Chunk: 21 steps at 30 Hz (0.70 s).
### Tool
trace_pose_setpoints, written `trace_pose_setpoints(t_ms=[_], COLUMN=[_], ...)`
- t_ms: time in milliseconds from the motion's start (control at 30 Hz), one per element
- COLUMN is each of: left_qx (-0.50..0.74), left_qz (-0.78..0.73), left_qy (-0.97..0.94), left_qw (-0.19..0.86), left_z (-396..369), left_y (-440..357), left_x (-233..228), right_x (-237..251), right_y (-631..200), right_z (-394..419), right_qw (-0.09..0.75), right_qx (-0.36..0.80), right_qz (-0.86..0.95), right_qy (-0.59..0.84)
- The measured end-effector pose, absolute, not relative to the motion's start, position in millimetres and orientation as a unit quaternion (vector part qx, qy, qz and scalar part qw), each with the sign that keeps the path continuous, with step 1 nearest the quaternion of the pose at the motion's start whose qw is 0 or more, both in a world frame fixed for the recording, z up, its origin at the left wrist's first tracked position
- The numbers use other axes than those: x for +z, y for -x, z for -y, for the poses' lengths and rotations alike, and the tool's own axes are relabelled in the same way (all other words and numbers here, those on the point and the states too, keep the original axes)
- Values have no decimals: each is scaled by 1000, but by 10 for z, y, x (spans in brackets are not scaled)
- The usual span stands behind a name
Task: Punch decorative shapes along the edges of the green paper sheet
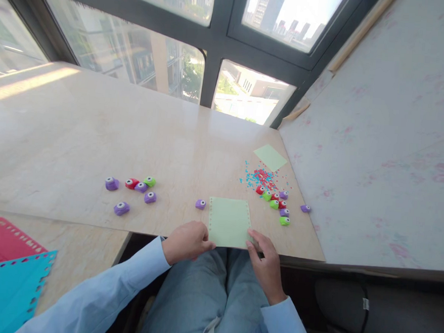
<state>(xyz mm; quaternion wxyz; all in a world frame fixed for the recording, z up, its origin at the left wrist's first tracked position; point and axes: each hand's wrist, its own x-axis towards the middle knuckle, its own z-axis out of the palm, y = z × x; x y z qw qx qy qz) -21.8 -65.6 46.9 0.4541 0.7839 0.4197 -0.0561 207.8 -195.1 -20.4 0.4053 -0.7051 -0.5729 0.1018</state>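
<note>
A light green sheet of paper (pixel 229 219) lies at the table's front edge, with small punched holes along its left and right sides. My left hand (pixel 190 241) is closed at the sheet's lower left corner, thumb on the corner and the other fingers curled mostly out of sight. A trace of red shows beneath this hand; I cannot make out what it is. My right hand (pixel 264 258) pinches the lower right edge between thumb and fingers. Just left of the sheet sits a purple craft hole punch (pixel 200 204) with an eye-like button.
Several purple, red and green punches (pixel 141 186) stand to the left. More punches (pixel 274 204) cluster right, beside red and blue paper bits (pixel 262 178) and another green sheet (pixel 270 157). Punched red paper (pixel 6 240) and blue paper (pixel 11 289) lie lower left. A wall (pixel 377 172) bounds the right.
</note>
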Motion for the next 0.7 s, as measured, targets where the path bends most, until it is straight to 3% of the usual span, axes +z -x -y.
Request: trace_pose_setpoints(t_ms=[500, 700], left_qx=[142, 243], left_qz=[-423, -383], left_qy=[-732, -596], left_qw=[515, 662], left_z=[700, 743], left_y=[141, 85], left_x=[309, 267], right_x=[-177, -134], right_y=[-2105, -2131], right_z=[1925, 1887], right_qw=[445, 478], right_qx=[166, 258], right_qz=[514, 426], right_qy=[714, 724])
